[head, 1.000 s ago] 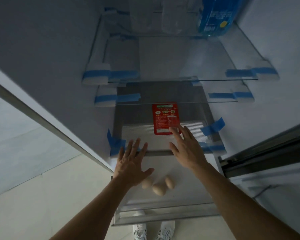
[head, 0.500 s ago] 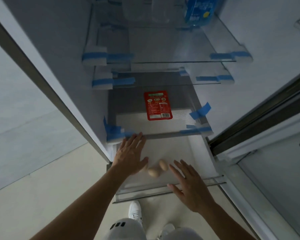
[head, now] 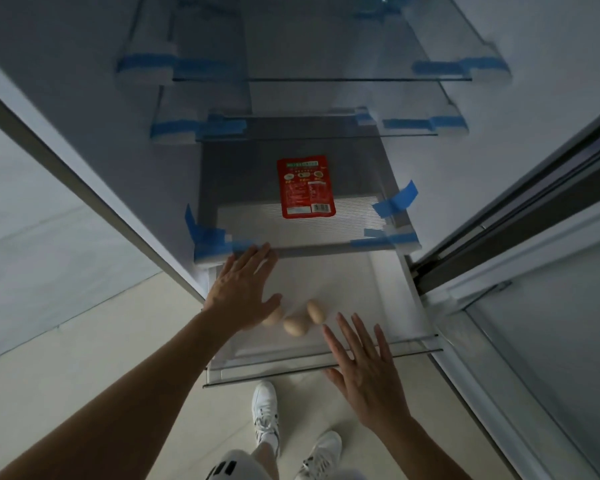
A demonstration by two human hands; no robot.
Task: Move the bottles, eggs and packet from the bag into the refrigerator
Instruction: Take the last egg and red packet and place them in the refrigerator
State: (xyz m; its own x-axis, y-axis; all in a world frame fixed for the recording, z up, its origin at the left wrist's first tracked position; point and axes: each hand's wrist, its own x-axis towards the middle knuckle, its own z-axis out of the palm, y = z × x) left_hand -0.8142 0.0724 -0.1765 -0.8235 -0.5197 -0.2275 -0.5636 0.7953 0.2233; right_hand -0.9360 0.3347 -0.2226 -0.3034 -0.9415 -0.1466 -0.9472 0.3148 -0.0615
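Eggs [head: 296, 326] in pulled-out drawer [head: 388, 306]; packet [head: 306, 187] on shelf [head: 302, 233]; both hands' fingers spread, empty.

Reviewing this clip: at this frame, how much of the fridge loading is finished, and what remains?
Done: the red packet lies on the ribbed shelf, and three eggs sit in the pulled-out drawer. In hand: nothing; the left hand and right hand are open and empty over the drawer. Left: probably pushing the drawer shut. No bottles or bag are clearly visible, so their status is unclear.
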